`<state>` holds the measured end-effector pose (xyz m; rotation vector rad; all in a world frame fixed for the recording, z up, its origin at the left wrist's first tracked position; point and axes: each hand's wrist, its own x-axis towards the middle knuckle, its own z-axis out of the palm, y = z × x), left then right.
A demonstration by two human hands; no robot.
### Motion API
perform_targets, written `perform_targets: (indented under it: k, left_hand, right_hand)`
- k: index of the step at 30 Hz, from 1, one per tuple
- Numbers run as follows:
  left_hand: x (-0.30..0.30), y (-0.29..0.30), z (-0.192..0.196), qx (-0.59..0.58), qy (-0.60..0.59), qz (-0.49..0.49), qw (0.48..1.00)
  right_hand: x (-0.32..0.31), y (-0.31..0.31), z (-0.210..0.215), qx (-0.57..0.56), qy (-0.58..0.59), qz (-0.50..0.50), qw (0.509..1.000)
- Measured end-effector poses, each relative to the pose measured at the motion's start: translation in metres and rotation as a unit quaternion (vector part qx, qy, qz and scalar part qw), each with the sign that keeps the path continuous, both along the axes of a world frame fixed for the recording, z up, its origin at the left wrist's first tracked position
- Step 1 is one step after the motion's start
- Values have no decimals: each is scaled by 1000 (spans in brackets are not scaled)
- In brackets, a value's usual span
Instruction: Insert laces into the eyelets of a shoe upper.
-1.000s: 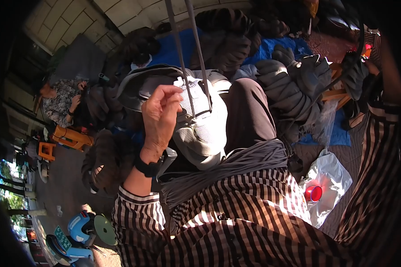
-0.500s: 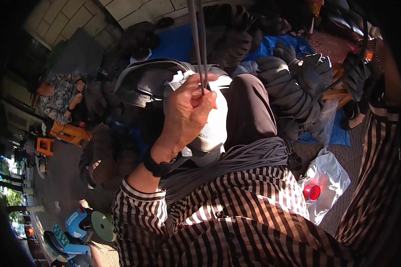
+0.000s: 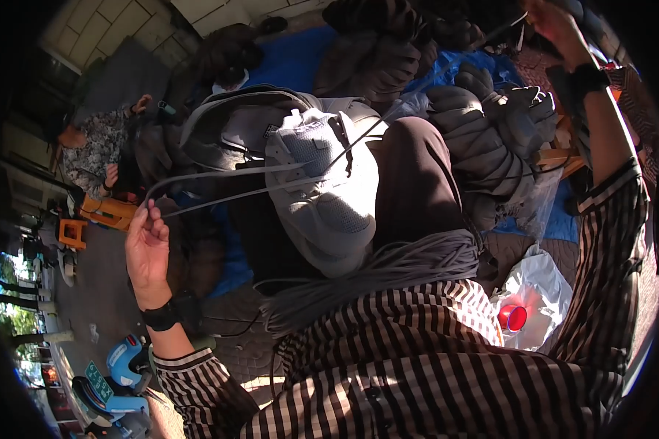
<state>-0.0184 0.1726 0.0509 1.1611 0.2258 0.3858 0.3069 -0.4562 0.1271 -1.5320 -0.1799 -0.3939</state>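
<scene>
A pale grey mesh sneaker (image 3: 318, 194) rests on my lap, its toe toward me. Beyond it lies a wide grey opening with a dark lining (image 3: 231, 132); whether it belongs to the same shoe I cannot tell. Out to the left, my left hand (image 3: 148, 252) is closed, pinching a grey shoelace (image 3: 227, 173) whose two strands run back to the sneaker. Another strand stretches from the sneaker up to my right hand (image 3: 556, 33) at the far right, closed on the lace, its fingertips partly blurred. A bundle of grey laces (image 3: 425, 256) lies across my lap.
Piles of dark shoes (image 3: 472, 146) lie on blue sheeting (image 3: 289, 58) ahead. A white plastic bag (image 3: 538, 282) with a red cup (image 3: 512, 317) is at right. Another person (image 3: 95, 157) sits at left near orange stools (image 3: 110, 212); a blue scooter (image 3: 128, 362) stands lower left.
My left hand has moved from above the sneaker out to the left, drawing lace with it. My right hand has come into view at upper right, with lace pulled taut toward it.
</scene>
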Motion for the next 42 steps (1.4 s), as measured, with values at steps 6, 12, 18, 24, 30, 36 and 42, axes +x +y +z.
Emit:
perform_targets:
  k: [6,12,18,24,30,36,42]
  left_hand:
    - [-26,100,-67,-109,41,90,989]
    - [-39,93,-107,217,270,202,916]
    - [14,-91,-58,571,39,-9,820]
    - [47,-146,-51,718,-61,-26,693]
    - [66,-168,-44,763,-137,-37,631]
    - [75,-176,-39,777,-175,-37,604]
    - [88,-178,-31,825,-185,-97,525]
  right_hand:
    - [8,5,-138,-288,225,46,930]
    - [-49,91,-160,-318,-15,87,944]
    - [-126,175,-153,-404,-225,154,873]
    - [-146,200,-185,-580,-411,32,702]
    - [-148,192,-197,-682,-525,-29,507]
    - [-132,184,-114,-208,134,547,799]
    - [-92,186,-137,-334,60,392,855]
